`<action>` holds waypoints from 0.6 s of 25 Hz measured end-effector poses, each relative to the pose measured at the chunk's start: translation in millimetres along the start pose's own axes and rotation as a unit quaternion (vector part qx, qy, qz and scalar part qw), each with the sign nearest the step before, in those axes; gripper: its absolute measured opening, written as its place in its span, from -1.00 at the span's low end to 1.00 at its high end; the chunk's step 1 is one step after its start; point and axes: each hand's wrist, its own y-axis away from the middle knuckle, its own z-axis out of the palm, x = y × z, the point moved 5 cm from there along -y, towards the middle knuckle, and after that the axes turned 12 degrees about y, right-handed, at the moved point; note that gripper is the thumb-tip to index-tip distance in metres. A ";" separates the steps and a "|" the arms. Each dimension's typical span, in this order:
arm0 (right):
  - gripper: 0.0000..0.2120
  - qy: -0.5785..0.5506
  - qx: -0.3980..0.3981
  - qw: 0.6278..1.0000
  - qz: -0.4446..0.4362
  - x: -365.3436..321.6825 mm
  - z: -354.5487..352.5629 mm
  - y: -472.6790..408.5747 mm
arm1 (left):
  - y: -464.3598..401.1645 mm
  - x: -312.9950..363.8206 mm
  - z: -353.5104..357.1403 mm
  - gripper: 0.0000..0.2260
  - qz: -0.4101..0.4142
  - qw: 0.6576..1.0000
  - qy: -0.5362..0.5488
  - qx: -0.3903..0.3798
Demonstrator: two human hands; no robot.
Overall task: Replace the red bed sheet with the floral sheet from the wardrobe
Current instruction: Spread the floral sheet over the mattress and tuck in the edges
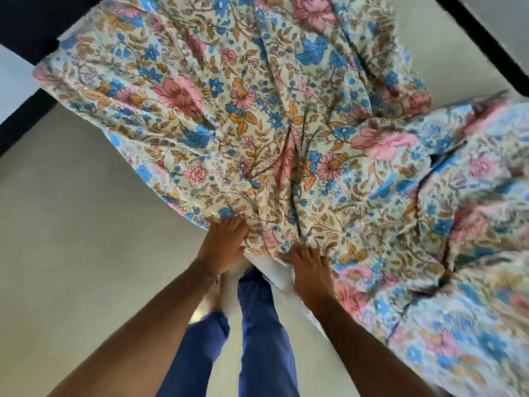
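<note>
Now both hands, left (221, 247) and right (307, 267), grip the rumpled floral sheet (257, 110) at the bed's near corner (274, 275).

Both my arms reach forward and down, close together. My left hand (221, 246) and right hand (307, 267) lie knuckles up, fingers curled forward.

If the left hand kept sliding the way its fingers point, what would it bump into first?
The left hand already touches the floral sheet at its near corner. Going straight on, it would probably just meet more bunched folds of that sheet; nothing else shows in that line.
</note>
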 end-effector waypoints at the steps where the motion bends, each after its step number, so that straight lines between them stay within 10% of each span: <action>1: -0.59 -0.073 -0.008 0.997 0.034 6.0 1.4 4.4 | 0.6 5.8 -2.2 -0.59 -0.004 1.000 -0.016 0.007; 5: -0.65 -0.314 -0.005 0.938 0.146 28.8 -18.6 29.1 | 9.1 21.6 -10.6 -0.55 -0.022 0.996 -0.082 0.014; 8: -0.66 -0.356 0.071 0.914 0.183 71.3 -51.4 51.5 | 19.9 22.3 -0.2 -0.79 -0.116 0.980 0.151 0.051; 11: -0.70 -0.298 0.217 0.898 0.240 155.7 -86.6 57.6 | 23.8 38.9 40.9 -0.67 -0.200 0.875 0.438 -0.045; 15: -0.62 -0.166 0.441 0.813 0.343 242.7 -133.6 54.0 | 16.5 65.5 66.5 -0.95 -0.293 0.730 0.616 0.044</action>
